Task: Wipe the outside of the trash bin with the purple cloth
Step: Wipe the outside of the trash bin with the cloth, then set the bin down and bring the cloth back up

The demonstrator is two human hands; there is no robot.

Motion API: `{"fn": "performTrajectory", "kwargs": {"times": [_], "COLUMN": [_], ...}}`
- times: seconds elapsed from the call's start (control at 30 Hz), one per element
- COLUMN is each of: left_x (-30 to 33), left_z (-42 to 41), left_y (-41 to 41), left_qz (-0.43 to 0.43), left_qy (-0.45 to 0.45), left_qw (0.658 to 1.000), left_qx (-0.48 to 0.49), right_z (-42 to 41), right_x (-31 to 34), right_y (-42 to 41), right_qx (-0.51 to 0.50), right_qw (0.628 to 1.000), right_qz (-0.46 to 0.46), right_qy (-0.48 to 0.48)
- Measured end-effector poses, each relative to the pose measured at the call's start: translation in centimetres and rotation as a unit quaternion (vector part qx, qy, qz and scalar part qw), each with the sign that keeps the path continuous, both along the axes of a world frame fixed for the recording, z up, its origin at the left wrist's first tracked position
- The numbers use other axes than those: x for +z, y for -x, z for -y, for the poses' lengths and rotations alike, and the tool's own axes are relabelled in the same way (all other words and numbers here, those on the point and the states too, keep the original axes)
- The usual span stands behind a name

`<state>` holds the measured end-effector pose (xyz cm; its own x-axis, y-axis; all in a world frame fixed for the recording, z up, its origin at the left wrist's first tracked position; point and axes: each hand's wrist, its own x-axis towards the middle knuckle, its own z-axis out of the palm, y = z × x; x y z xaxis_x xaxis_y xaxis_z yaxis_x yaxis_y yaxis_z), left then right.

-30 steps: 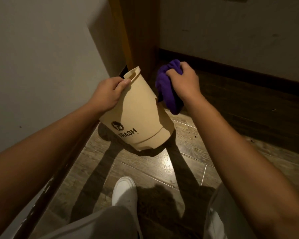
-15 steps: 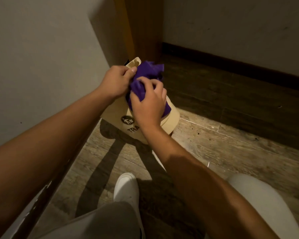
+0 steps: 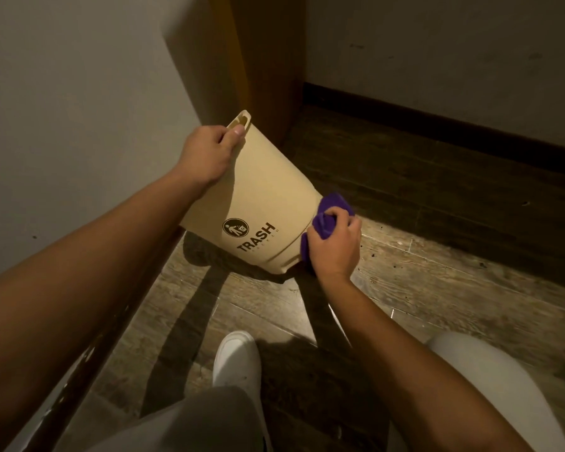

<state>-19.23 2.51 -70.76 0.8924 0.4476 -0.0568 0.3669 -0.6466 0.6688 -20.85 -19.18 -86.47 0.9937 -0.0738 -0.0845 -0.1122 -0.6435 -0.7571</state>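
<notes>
The tilted trash bin [image 3: 261,197] is gripped at its rim by the left hand [image 3: 206,154]. The purple cloth [image 3: 327,220] is bunched in the right hand's [image 3: 335,246] closed fingers [image 3: 346,220], pressed against the bin's base; half a second ago it was held near the rim.

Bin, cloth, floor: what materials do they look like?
Bin: likely matte tan plastic; smooth moulded wall, cut-out handle, printed TRASH logo.
Cloth: soft purple fabric, maybe microfibre; it bunches in the right hand.
Floor: wood-look planks, faint sheen; wood or laminate, unclear.

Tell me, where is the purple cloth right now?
In the head view, the purple cloth is bunched in the right hand, pressed against the lower right side of the tilted trash bin, just above the wooden floor.
</notes>
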Motion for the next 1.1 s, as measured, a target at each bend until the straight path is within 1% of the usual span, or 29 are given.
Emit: {"fn": "performTrajectory", "kwargs": {"times": [0.07, 0.13, 0.2, 0.23, 0.3, 0.37, 0.47, 0.57, 0.63, 0.73, 0.8, 0.97, 1.1], "left_x": [0.0, 0.0, 0.0, 0.0, 0.2, 0.7, 0.8, -0.2, -1.2, -2.8, -4.0, -5.5, -6.9], "left_z": [-0.2, -0.8, -1.5, -1.9, -2.2, -1.9, -0.7, 0.6, 1.3, 1.8, 1.9, 3.3, 4.0], "left_y": [0.2, 0.8, 1.5, 1.8, 2.0, 1.8, 1.7, 2.2, 2.7, 3.3, 3.7, 3.7, 4.3], "left_qz": [0.008, 0.011, 0.004, 0.0, -0.001, 0.011, 0.016, 0.005, -0.002, -0.009, -0.002, 0.029, 0.016], "left_qy": [0.013, 0.036, 0.051, 0.041, -0.006, -0.06, -0.152, -0.211, -0.239, -0.263, -0.269, -0.264, -0.27], "left_qw": [1.0, 0.999, 0.999, 0.999, 0.998, 0.994, 0.975, 0.957, 0.947, 0.935, 0.93, 0.93, 0.921], "left_qx": [0.003, 0.005, -0.014, -0.03, -0.06, -0.092, -0.16, -0.201, -0.217, -0.24, -0.249, -0.255, -0.279], "right_z": [1.1, 2.3, 3.1, 3.3, 2.9, 2.0, -0.2, -2.2, -2.8, -2.8, -2.6, -1.9, -1.3], "right_x": [-0.6, -0.6, 0.4, 1.3, 3.6, 6.3, 10.5, 12.7, 12.8, 12.1, 11.5, 10.6, 9.5], "right_y": [-1.0, -2.5, -4.0, -4.7, -6.3, -7.7, -9.3, -10.2, -10.8, -11.4, -11.5, -11.6, -11.4], "right_qx": [-0.035, -0.061, -0.07, -0.067, -0.032, 0.036, 0.136, 0.203, 0.25, 0.304, 0.323, 0.322, 0.32], "right_qw": [0.998, 0.993, 0.992, 0.993, 0.995, 0.994, 0.982, 0.973, 0.962, 0.946, 0.937, 0.938, 0.93], "right_qz": [-0.059, -0.102, -0.101, -0.093, -0.085, -0.1, -0.124, -0.106, -0.105, -0.113, -0.126, -0.127, -0.177], "right_qy": [-0.004, 0.014, 0.035, 0.039, 0.037, 0.007, -0.036, -0.04, -0.023, 0.025, 0.032, 0.017, 0.027]}}
